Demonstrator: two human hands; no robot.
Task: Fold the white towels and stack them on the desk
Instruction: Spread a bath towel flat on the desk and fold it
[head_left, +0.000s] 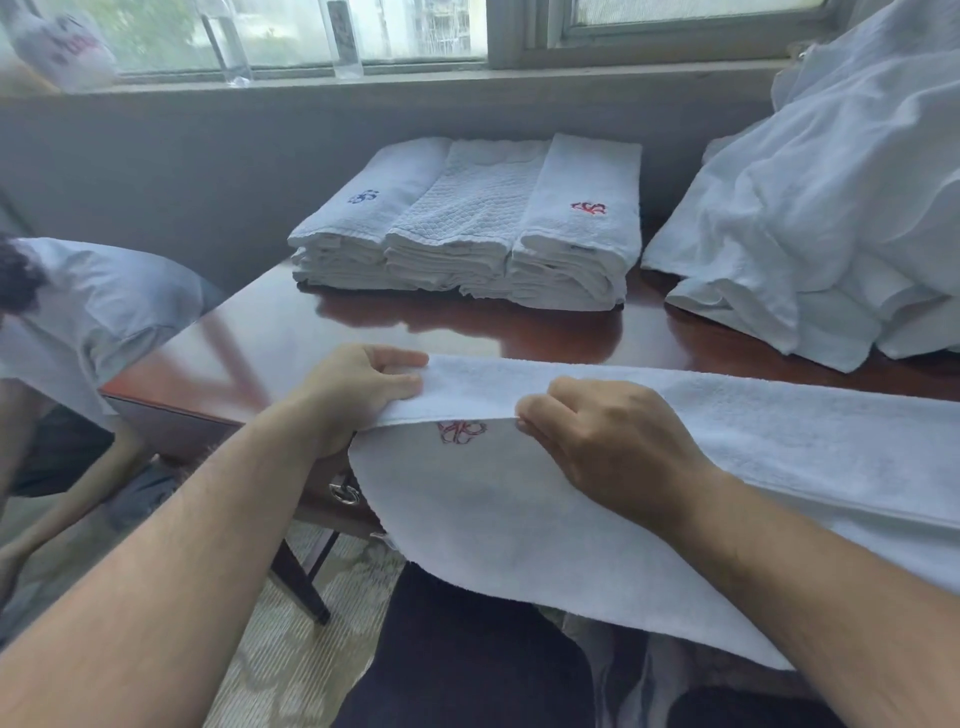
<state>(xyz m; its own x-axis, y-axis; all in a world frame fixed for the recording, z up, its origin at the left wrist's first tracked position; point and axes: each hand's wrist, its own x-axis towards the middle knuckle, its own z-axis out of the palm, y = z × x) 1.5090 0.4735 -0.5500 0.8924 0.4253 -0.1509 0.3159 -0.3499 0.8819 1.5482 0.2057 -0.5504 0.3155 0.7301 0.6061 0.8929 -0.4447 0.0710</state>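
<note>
A white towel (519, 499) with a red embroidered mark lies over the near edge of the brown desk (291, 332) and hangs toward my lap. Its upper layer is folded over along the desk's front. My left hand (358, 389) pinches the left end of that folded layer, thumb on top. My right hand (613, 441) grips the fold's lower edge just right of the red mark. Three stacks of folded white towels (467, 228) stand side by side at the back of the desk.
A heap of unfolded white towels (831, 218) fills the desk's right side. A grey wall and window sill with clear bottles (228, 47) run behind. Another person in a white shirt (78, 322) bends at the left. A drawer handle (345, 493) shows under the desk edge.
</note>
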